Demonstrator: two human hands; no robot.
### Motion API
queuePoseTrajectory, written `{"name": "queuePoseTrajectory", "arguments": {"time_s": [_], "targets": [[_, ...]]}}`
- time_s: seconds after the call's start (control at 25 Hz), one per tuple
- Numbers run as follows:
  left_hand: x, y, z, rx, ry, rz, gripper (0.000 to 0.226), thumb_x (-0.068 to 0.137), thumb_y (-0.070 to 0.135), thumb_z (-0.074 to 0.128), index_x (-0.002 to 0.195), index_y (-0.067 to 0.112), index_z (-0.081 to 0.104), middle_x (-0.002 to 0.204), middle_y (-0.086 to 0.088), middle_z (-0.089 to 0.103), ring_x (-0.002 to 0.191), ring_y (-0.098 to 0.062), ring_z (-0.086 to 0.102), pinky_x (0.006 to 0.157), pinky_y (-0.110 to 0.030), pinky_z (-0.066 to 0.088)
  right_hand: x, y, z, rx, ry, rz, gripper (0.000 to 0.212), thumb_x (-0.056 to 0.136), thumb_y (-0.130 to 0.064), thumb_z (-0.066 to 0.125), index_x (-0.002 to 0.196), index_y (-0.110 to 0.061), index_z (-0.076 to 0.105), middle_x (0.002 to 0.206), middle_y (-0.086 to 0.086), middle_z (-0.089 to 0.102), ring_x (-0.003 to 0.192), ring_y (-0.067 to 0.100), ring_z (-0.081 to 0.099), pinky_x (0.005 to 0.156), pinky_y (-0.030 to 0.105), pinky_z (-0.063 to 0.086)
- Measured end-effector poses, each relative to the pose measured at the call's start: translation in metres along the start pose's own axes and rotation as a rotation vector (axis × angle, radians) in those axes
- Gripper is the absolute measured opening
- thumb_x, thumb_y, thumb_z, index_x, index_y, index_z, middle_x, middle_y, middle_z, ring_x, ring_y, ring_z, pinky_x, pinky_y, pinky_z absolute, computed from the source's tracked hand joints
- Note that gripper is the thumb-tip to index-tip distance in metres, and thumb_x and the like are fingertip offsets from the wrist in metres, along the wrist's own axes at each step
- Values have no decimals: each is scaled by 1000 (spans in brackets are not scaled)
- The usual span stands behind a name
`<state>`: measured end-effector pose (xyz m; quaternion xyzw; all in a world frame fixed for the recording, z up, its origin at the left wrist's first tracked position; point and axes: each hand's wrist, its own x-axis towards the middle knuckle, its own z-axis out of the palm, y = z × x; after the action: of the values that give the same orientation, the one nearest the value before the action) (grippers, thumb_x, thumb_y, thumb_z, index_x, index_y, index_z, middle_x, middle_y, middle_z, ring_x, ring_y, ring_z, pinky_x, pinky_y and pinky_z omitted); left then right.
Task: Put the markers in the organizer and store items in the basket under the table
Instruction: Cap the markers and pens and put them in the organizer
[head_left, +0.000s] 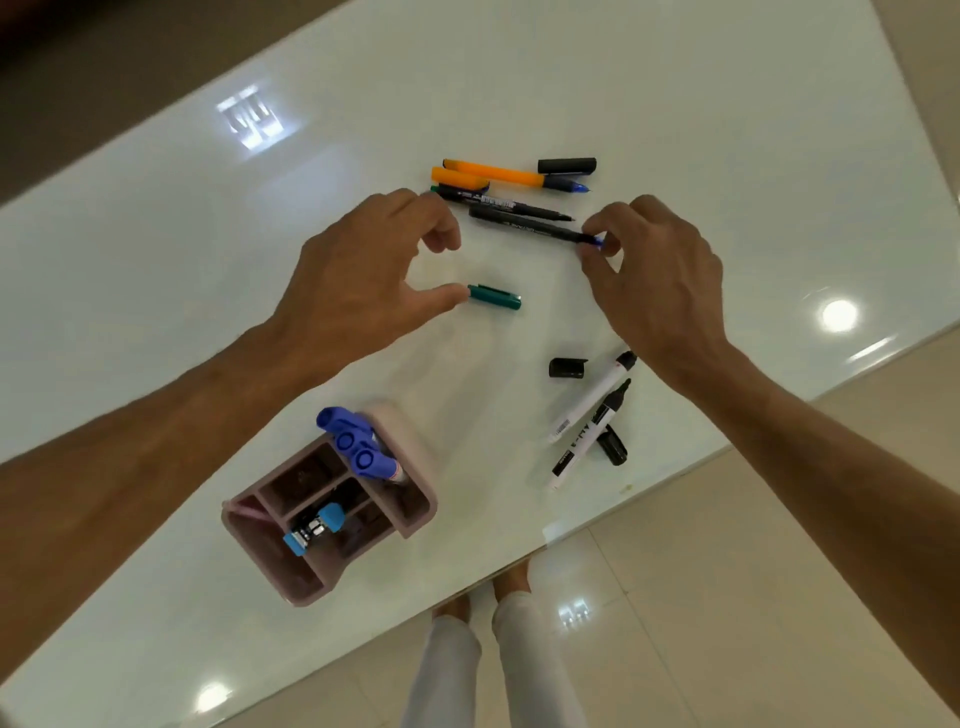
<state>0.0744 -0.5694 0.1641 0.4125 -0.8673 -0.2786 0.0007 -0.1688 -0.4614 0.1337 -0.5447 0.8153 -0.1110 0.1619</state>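
Head view: right hand (657, 270) pinching blue tip of slim black uncapped marker (530, 226) lying mid-desk. Left hand (363, 270) hovering, fingers loosely curled, gripping nothing, thumb touching green cap (494, 298). Pink compartmented plastic organizer (332, 512) sitting near front desk (156, 234) edge, holding blue-capped markers (356, 441).

A glossy white tabletop (156, 270) fills most of the view, its surface catching a bright window reflection (254, 122) towards the far left and a round lamp glare (839, 314) near the right edge. Beyond the near edge lies a floor of pale beige tiles (727, 597) (shiny too, with small light spots). White trouser legs (452, 670) and bare feet (511, 577) stand on it.
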Motion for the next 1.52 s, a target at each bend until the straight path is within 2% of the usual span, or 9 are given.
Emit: {"name": "queuePoseTrajectory", "arguments": {"time_s": [0.28,0.52,0.64,0.76,0.88,1.0,1.16,1.36,1.52], "targets": [[40,-17,-6,-57,200,-81,21,100,43,62,115,28,65,111,9,68,98,-16,64,81,-34,52,19,5,-38,100,65,-69,25,100,-30,62,121,-22,73,110,0,65,81,6,50,70,28,42],[59,-8,8,-13,132,-67,27,101,41,66,121,24,71,115,-2,71,108,-23,63,87,-37,50,80,-53,-26,-249,-108,-305,25,101,-21,59,120,-13,74,120,8,59,115,27,56,62,33,38],[60,-6,6,21,93,-60,30,99,39,70,122,21,72,117,-4,72,107,-26,65,85,-41,52,75,-65,-10,-410,-247,-331,15,97,-5,55,104,-5,69,113,10,57,107,30,54,52,29,17],[58,-9,4,5,1,-121,31,91,40,78,113,20,72,110,-1,69,101,-23,63,80,-40,50,69,-75,-24,-371,-225,-226,8,95,-11,56,99,-9,63,99,6,50,93,28,51,54,30,20],[48,-8,0,-106,-33,-199,30,87,42,81,107,21,73,103,3,69,94,-22,66,82,-41,54,62,-77,-55,-195,-40,-70,22,94,-29,57,109,-15,64,92,-1,59,82,26,56,66,34,38],[31,2,-18,-356,10,-292,25,84,43,84,102,27,77,96,8,75,90,-15,70,79,-16,53,35,-67,-97,495,150,168,23,83,-28,70,100,-12,68,78,3,75,64,12,68,60,30,53],[-1,36,-50,-603,-151,-376,24,78,42,88,97,30,78,83,8,78,77,-10,75,74,-22,64,-28,-54,-135,1143,5,467,9,90,-14,81,86,-11,74,76,8,79,57,15,64,56,26,50],[-41,74,-71,-714,-356,-257,36,91,40,70,125,48,68,87,1,80,66,-13,69,64,-29,63,-101,-45,-152,1191,-14,521,5,92,-16,75,92,-14,81,83,10,81,65,19,72,62,24,58],[-63,87,-67,-707,-553,-259,32,105,38,50,134,49,58,86,0,78,87,-9,74,84,-23,54,-134,-44,-156,1082,-9,464,12,87,-21,75,95,-14,80,82,8,81,63,22,73,60,26,59]]}}
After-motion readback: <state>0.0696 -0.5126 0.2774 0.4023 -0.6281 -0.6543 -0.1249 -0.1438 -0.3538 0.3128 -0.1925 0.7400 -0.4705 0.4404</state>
